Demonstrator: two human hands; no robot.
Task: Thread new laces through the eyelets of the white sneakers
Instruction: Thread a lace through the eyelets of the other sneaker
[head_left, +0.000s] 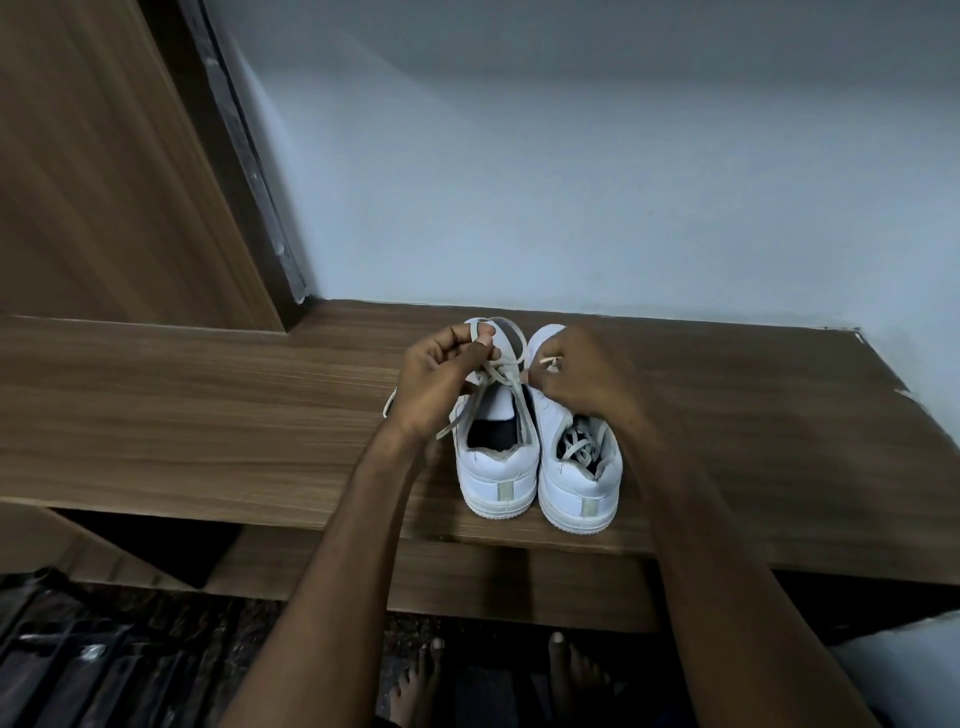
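- Two white sneakers stand side by side on the wooden bench (208, 415), with the heels toward the person and the toes toward the wall (571, 182).
- The left sneaker (496, 467) has its tongue lifted, and the dark inside is visible.
- The lace (511, 376) of this sneaker is pale grey-white. It crosses above the tongue, and one loose part hangs over the left side of the shoe down to the bench.
- The left hand (447, 374) is above the front of the left sneaker. Its thumb and fingers are curled and pinch a loop of the lace near the toe.
- The right hand (576, 374) is above the front of the right sneaker (579, 483). Its fingers are curled and pinch a short end of the lace, just beside the upper eyelets of the left sneaker.
- Both hands cover the front parts of the sneakers, so I cannot tell how many eyelets already have the lace.
- A bundle of lace lies inside the opening of the right sneaker.
- A wooden panel (104, 156) stands to the left, behind the bench, with a dark frame beside it.
- Below the bench, the bare feet (421, 680) of the person stand on a dark floor.
- A dark ribbed mat (78, 660) lies at the lower left.
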